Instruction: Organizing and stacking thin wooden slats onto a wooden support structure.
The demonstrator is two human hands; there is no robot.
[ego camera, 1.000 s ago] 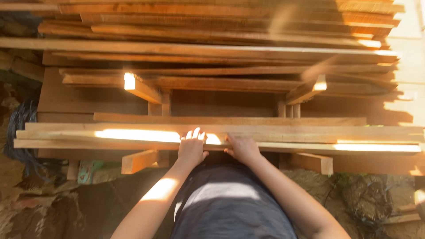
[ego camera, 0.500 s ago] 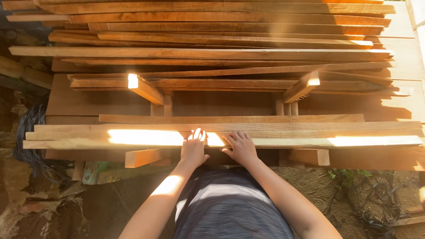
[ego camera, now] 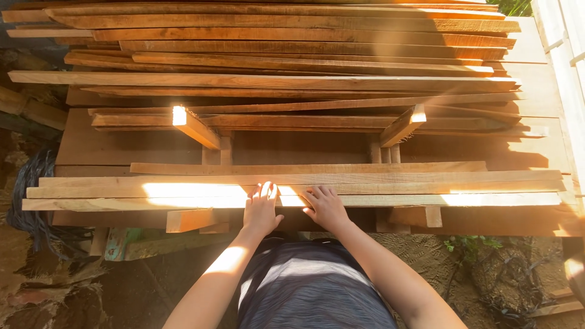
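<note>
- Long pale plank (ego camera: pixel 426 199), the nearest one in the stack, lies flat and crosswise in front of the person, at the front edge of the pile and partly in bright sun.
- Both hands rest on it near its middle: the left hand (ego camera: pixel 262 210) lies palm down with fingers spread and slightly curled over the top face; the right hand (ego camera: pixel 327 208) sits just beside it, fingers also extended flat. Neither hand is closed around the plank; they press on it rather than grip it.
- Two similar planks (ego camera: pixel 365 178) lie just behind, touching it edge to edge, on short wooden cross blocks (ego camera: pixel 190 219) that stick out below.
- Behind these, a wide stack of reddish boards (ego camera: pixel 292 82) rises toward the top of the view, with two angled stub pieces (ego camera: pixel 195 127) jutting out of it.
- Dirt ground (ego camera: pixel 426 256) lies below, with dark tangled cord (ego camera: pixel 36 201) at the left.
- Risks, as a judgement: with both hands close together at the centre and no grasp, a long plank could tip or swing at either end if lifted or pushed; it could slide off the cross blocks toward the person's legs; rough sawn edges could leave splinters in flat palms; neighbouring planks could shift with it.
</note>
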